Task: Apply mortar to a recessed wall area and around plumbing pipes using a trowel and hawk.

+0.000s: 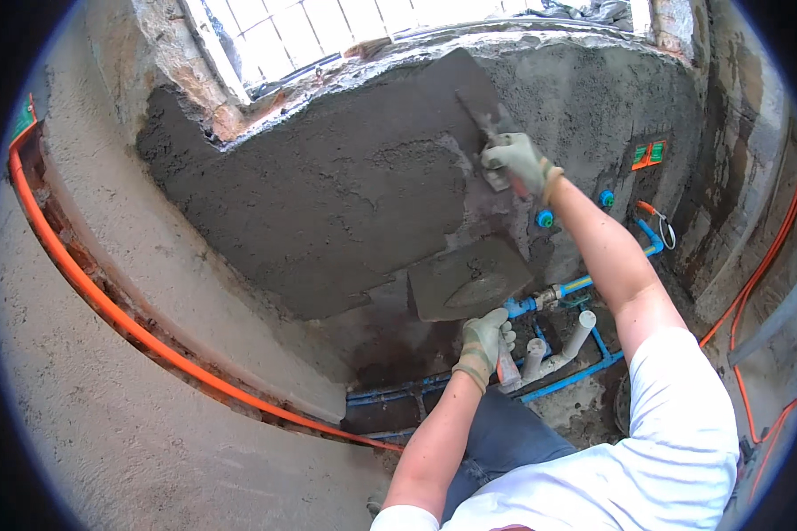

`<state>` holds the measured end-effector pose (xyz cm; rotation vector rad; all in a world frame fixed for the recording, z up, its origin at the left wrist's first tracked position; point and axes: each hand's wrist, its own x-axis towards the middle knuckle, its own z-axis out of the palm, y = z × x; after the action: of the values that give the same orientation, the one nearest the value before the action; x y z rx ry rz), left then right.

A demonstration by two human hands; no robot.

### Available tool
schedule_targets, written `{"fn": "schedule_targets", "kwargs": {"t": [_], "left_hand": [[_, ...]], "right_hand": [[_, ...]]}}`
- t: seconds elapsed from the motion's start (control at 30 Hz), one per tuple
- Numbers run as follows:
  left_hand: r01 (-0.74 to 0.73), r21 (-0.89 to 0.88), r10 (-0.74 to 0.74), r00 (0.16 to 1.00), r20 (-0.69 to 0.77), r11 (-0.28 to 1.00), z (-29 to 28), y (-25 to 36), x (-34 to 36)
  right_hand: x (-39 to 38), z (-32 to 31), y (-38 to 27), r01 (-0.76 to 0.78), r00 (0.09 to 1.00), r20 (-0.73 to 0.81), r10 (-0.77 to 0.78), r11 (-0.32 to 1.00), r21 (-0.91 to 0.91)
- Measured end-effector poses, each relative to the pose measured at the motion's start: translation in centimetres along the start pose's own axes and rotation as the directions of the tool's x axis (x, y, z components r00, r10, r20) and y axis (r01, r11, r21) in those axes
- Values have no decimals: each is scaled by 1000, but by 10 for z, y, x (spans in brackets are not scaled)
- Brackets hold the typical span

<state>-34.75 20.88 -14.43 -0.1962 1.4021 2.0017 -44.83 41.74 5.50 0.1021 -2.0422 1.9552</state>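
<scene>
The right hand (514, 164), gloved, is closed around the handle of a trowel (465, 93) at the upper centre of the frame, its blade against the wet plaster (328, 199). The left hand (484, 341), also gloved, is wrapped around the handle of a board (429, 296) just below centre, with mortar (487, 281) on it. Farther out, blue pipe (576, 379) runs at lower right, orange pipe (106, 305) curves down the left, and a barred window (301, 31) sits at the top.
</scene>
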Motion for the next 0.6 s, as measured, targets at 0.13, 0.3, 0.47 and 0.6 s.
{"fn": "schedule_targets", "kwargs": {"t": [0.13,0.3,0.47,0.6], "left_hand": [[-13,-15,14,998,58,1000,2,3,1],[-24,26,24,1000,11,999,-1,5,5],[-21,36,21,1000,16,999,3,4,4],[-9,10,8,999,54,1000,3,5,3]], "right_hand": [[-19,-57,23,13,998,59,-17,997,71],[-48,-69,-2,-25,968,-237,-77,917,-399],[-20,-77,-100,-41,780,18,-625,-80,-996],[10,-75,-124,-143,882,58,-468,-382,-913]]}}
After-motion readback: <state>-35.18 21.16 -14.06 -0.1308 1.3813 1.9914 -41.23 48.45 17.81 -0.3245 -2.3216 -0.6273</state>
